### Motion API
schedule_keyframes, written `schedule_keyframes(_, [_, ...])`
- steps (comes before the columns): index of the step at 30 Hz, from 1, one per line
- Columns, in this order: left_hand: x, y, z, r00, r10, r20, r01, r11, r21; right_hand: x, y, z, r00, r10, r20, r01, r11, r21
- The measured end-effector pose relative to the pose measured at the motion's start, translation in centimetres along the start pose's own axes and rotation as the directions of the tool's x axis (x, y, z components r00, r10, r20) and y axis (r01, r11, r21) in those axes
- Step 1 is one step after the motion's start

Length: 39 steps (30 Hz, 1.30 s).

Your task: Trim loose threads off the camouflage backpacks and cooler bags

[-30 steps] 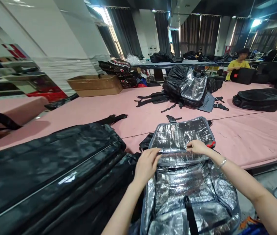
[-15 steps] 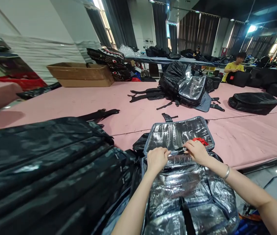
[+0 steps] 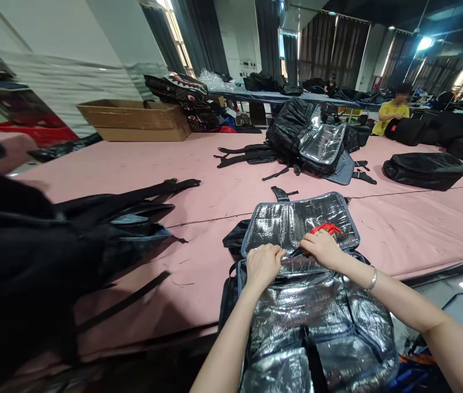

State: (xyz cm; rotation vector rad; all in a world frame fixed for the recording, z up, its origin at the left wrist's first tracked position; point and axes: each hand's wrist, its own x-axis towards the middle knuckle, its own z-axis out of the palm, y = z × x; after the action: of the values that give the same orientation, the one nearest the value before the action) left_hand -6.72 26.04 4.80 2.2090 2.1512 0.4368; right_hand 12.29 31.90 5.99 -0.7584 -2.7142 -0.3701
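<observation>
left hand (image 3: 264, 266) pinching foil-lined bag (image 3: 305, 303), right hand (image 3: 319, 248) curled round red-handled tool (image 3: 329, 227) (scissors, maybe), slip could nick bag

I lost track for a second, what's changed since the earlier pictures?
The camouflage bag has gone from beside the silver-lined bag, baring pink table. The left hand moved right, closer to the right hand. The flap stays open, the cardboard box unmoved.

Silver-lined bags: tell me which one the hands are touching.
The nearer bag, lid folded open, with the left hand and right hand on it; the other silver-lined bag lies farther back, untouched.
</observation>
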Motion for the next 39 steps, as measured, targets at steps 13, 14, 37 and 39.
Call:
schedule_keyframes(13, [-0.2,-0.1,0.2,0.998,0.028,-0.049,-0.030,0.999,-0.043,0.3,0.4,-0.5,0.999,-0.045,0.021,0.043,0.996,0.078])
schedule_keyframes(14, [-0.3,-0.2,0.2,0.998,0.035,-0.055,-0.038,0.998,-0.051,0.1,0.3,-0.6,0.999,-0.034,0.021,0.032,0.994,0.108])
schedule_keyframes(37, [-7.9,0.3,1.3,0.724,0.315,-0.614,-0.422,0.906,-0.033,-6.9,-9.1,-3.0,0.802,0.582,0.136,-0.552,0.634,0.541])
schedule_keyframes(39, [-8.2,0.4,1.2,0.745,0.314,-0.589,-0.405,0.914,-0.025,-6.7,-9.2,-3.0,0.810,0.572,0.126,-0.545,0.657,0.520])
